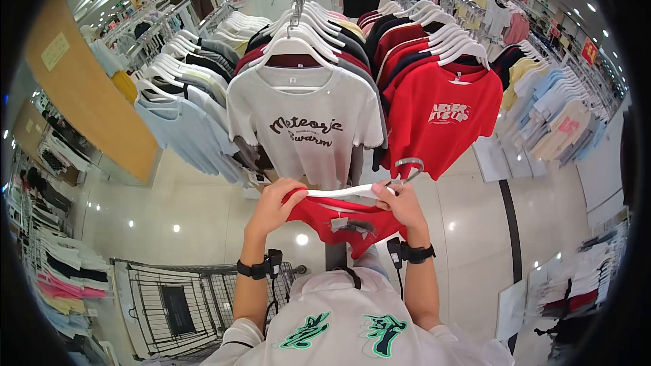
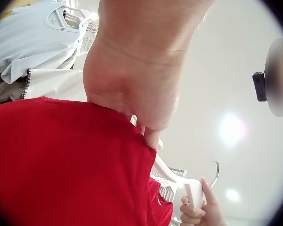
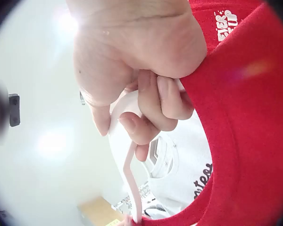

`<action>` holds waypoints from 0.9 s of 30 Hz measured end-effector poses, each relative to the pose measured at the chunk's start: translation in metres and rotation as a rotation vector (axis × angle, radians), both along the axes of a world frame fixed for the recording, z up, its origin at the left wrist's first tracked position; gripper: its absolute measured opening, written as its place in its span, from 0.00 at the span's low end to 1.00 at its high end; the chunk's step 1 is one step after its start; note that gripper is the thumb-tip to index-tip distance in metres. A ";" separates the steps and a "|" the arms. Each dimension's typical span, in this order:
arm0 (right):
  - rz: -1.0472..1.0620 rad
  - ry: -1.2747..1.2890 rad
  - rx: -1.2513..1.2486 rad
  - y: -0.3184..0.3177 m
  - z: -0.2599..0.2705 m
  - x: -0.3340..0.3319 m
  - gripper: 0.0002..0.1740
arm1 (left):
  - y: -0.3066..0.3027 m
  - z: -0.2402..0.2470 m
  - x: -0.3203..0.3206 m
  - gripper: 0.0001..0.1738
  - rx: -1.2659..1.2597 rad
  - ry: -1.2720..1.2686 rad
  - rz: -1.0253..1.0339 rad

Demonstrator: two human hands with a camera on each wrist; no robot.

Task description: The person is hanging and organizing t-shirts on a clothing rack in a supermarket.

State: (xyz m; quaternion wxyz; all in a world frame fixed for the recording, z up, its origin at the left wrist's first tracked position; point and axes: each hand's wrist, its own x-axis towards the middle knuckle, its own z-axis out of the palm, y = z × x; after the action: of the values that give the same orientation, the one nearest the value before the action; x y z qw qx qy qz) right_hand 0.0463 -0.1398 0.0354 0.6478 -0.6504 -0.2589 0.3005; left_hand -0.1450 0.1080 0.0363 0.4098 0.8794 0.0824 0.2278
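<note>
A red shirt (image 1: 346, 222) hangs between both hands in front of the person's chest, its neckline around a white hanger (image 1: 342, 192). The left hand (image 1: 278, 205) grips the shirt's shoulder and the hanger's left end; in the left wrist view red cloth (image 2: 70, 160) hides part of that hand's (image 2: 132, 80) fingers. The right hand (image 1: 405, 207) holds the hanger near its metal hook (image 1: 410, 163). In the right wrist view the right hand's (image 3: 141, 75) fingers curl round the white hanger (image 3: 122, 141), beside the red cloth (image 3: 250, 108).
Ahead stands a rack with a grey printed shirt (image 1: 305, 122) and a red printed shirt (image 1: 447, 112) at its front. Light blue shirts (image 1: 183, 125) hang at the left. A wire shopping cart (image 1: 183, 305) stands at the lower left, and a wooden pillar (image 1: 95, 88) rises behind.
</note>
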 end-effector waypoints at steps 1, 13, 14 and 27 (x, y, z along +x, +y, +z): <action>-0.007 -0.001 0.001 0.000 0.004 0.004 0.20 | 0.002 0.001 0.001 0.08 0.001 -0.001 -0.007; -0.113 -0.508 0.144 0.008 0.037 0.037 0.15 | 0.031 0.006 0.005 0.12 0.022 -0.266 0.220; -0.122 -0.657 0.078 0.007 0.036 0.037 0.15 | 0.035 0.007 0.001 0.14 -0.018 -0.275 0.240; -0.112 -0.830 0.204 0.051 0.045 0.031 0.09 | 0.057 0.044 -0.009 0.13 -0.008 -0.123 0.224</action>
State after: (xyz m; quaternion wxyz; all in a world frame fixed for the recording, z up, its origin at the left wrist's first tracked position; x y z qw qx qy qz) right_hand 0.0772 -0.0890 0.0806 0.5649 -0.6618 -0.4903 -0.0496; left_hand -0.1538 0.1652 0.0798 0.3897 0.8473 0.1558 0.3254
